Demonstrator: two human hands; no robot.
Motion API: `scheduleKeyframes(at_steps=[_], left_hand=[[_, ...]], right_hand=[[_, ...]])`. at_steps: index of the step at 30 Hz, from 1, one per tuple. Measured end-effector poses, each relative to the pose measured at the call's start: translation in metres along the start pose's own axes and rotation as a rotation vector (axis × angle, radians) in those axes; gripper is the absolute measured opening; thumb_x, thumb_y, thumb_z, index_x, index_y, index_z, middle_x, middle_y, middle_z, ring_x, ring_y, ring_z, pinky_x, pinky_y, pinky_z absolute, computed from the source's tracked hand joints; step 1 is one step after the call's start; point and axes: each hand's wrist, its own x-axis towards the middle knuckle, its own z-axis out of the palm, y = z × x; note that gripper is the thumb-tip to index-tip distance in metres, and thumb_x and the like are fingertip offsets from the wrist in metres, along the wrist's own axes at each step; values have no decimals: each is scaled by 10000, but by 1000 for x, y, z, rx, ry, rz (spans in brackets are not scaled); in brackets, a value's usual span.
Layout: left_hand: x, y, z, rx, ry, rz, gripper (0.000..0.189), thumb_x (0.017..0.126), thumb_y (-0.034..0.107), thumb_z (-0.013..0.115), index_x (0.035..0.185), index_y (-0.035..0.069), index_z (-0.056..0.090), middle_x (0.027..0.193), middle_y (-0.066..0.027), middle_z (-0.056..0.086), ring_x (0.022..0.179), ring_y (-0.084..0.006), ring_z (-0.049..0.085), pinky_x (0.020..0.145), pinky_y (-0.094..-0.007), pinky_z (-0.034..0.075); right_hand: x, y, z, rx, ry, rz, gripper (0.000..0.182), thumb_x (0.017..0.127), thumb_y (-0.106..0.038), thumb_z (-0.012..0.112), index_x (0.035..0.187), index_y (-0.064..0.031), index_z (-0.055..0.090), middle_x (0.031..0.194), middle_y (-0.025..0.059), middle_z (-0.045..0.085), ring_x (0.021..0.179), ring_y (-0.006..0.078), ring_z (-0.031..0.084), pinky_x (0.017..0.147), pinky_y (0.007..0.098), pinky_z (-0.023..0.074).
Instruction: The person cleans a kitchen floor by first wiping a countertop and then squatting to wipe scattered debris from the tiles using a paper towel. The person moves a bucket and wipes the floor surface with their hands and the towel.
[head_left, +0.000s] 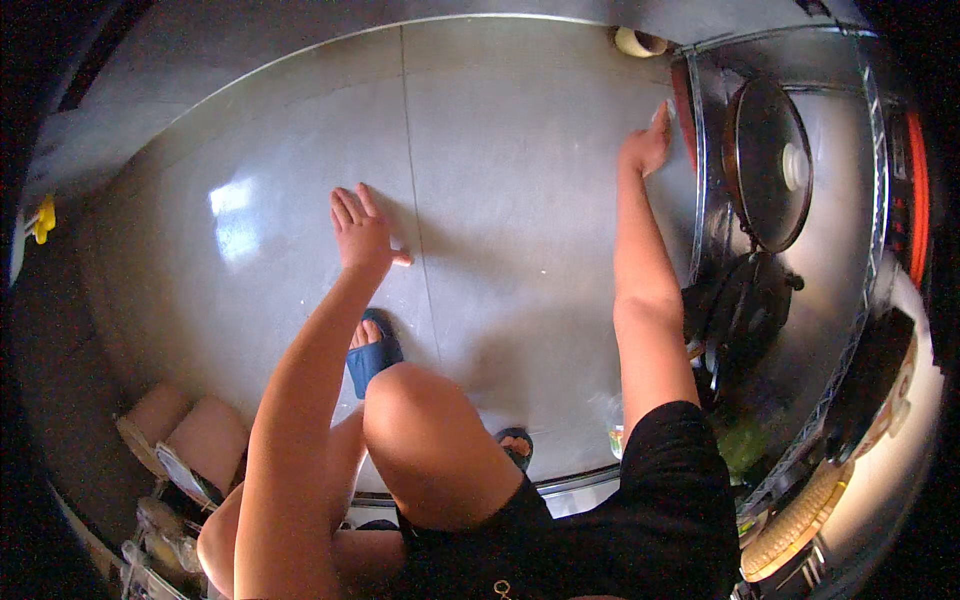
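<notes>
My left hand (365, 231) rests flat on the grey tiled floor (510, 187), its fingers spread, near a dark seam between tiles. At the upper right, my right hand (649, 142) reaches to the floor beside the wire shelving rack (699, 150). Its fingers are closed on a small whitish thing (670, 111), perhaps a wipe or tissue, largely hidden by the fingers. A red flat-sided thing (683, 112) stands just right of that hand, at the rack's edge. A small white speck (544, 271) lies on the floor between my arms.
The rack at right holds a glass pan lid (772, 165) and black cookware (750, 322). A cream-coloured round container (640, 43) lies at the far wall. Cardboard boxes (206, 442) are at lower left. My foot in a blue slipper (365, 360) is near my left forearm.
</notes>
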Motion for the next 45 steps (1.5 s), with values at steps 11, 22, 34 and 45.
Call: scheduleKeyframes(at_steps=[11, 22, 34, 45], left_hand=[[12, 5, 3, -7, 29, 129, 1539, 416, 577, 929, 1525, -130, 129, 1538, -421, 210, 1466, -565, 152, 1229, -555, 175], [10, 2, -16, 71, -111, 40, 1568, 447, 568, 946, 1567, -62, 48, 1578, -391, 159, 1495, -528, 123, 1235, -508, 184], [12, -3, -26, 78, -116, 93, 1533, 474, 552, 947, 1569, -52, 61, 1573, -393, 170, 1490, -528, 141, 1229, -497, 211], [14, -9, -18, 18, -110, 121, 1545, 457, 523, 956, 1577, -27, 46, 1584, -393, 124, 1493, -539, 103, 1232, -514, 201]], right_hand=[[60, -5, 64, 240, -157, 93, 529, 924, -64, 545, 1437, -193, 528, 1164, 104, 716, 985, 269, 695, 815, 350, 544], [-135, -193, -43, 791, -657, -94, 503, 808, 157, 475, 1132, -131, 731, 1147, 92, 731, 1151, 261, 663, 1029, 357, 468], [19, -54, 57, 300, 6, 53, 451, 864, 7, 567, 1301, -75, 641, 1316, 86, 643, 1099, 241, 666, 945, 347, 513], [-53, -253, 91, 441, -324, -509, 573, 767, 97, 549, 1263, -156, 682, 1291, 52, 681, 1153, 267, 656, 931, 345, 527]])
